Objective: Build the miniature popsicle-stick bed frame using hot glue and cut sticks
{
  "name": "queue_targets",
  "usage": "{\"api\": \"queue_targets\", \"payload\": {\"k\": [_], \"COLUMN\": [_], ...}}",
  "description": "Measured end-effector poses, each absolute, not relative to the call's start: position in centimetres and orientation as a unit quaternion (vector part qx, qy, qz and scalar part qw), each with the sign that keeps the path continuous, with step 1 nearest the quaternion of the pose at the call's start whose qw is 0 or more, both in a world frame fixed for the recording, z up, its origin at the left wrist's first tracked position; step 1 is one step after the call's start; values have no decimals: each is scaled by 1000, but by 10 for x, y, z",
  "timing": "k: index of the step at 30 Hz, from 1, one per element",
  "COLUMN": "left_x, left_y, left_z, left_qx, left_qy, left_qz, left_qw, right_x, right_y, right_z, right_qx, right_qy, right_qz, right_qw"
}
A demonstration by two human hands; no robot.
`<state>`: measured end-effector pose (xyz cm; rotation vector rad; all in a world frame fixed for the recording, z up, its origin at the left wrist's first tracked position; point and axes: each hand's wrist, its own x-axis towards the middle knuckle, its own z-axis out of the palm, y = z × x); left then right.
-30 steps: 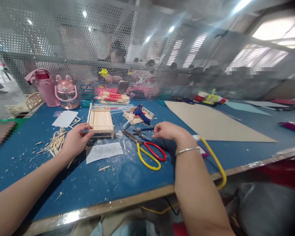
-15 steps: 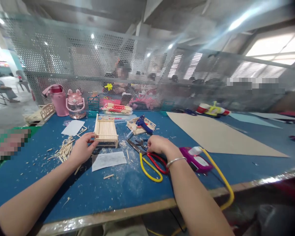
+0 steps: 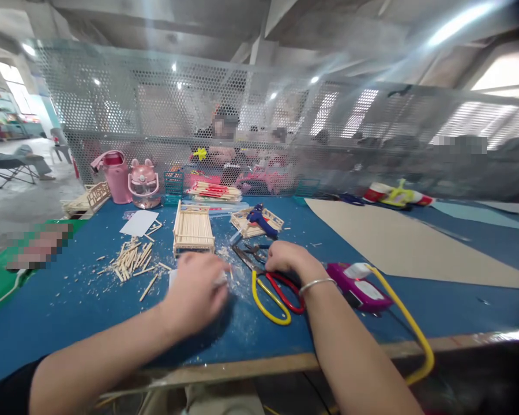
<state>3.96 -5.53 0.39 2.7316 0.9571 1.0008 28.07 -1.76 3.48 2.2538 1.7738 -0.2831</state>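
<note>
My left hand (image 3: pixel 196 294), smeared by motion, reaches over a white paper slip (image 3: pixel 173 278) in front of a small bed-like frame of wooden sticks (image 3: pixel 194 227). Its index finger points toward a short stick; whether anything is pinched cannot be told. My right hand (image 3: pixel 288 257) is closed around the handle end of dark pliers (image 3: pixel 255 251), its fingertips partly hidden. Just below it lie scissors (image 3: pixel 270 297) with one yellow and one red handle loop. A blue glue gun (image 3: pixel 262 221) rests on a second stick piece (image 3: pixel 244 225) beyond the pliers.
Cut sticks (image 3: pixel 132 259) and sawdust lie at left by a white card (image 3: pixel 139 223). Pink bottles (image 3: pixel 116 178) and bundled sticks (image 3: pixel 214 191) stand along the mesh partition (image 3: pixel 155 104). A purple device (image 3: pixel 358 288) with yellow cable and a tan sheet (image 3: pixel 398 242) are at right.
My left hand has let go of the bed-like stick frame and moved right and nearer me, over the paper slip. My right hand stays at the pliers. The view has shifted slightly.
</note>
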Motion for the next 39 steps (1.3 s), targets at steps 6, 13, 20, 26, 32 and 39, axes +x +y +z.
{"api": "queue_targets", "payload": {"k": [6, 13, 20, 26, 32, 39], "left_x": [111, 134, 133, 87, 59, 67], "left_y": [-82, -58, -47, -38, -16, -13], "left_z": [-10, -19, -16, -14, -4, 6], "left_qx": [963, 972, 971, 887, 804, 709], "left_qy": [243, 221, 195, 251, 283, 303], "left_qz": [113, 41, 119, 369, 476, 479], "left_qw": [18, 64, 65, 118, 214, 420], "right_x": [279, 295, 295, 282, 242, 195], "right_y": [-18, -35, -50, -49, -41, -39], "right_z": [39, 55, 64, 62, 47, 21], "right_qx": [775, 783, 700, 560, 428, 325], "right_qy": [621, 622, 632, 606, 565, 512], "right_qz": [-67, -16, -103, -199, -409, -444], "right_qw": [95, -15, -317, -528, -574, -660]}}
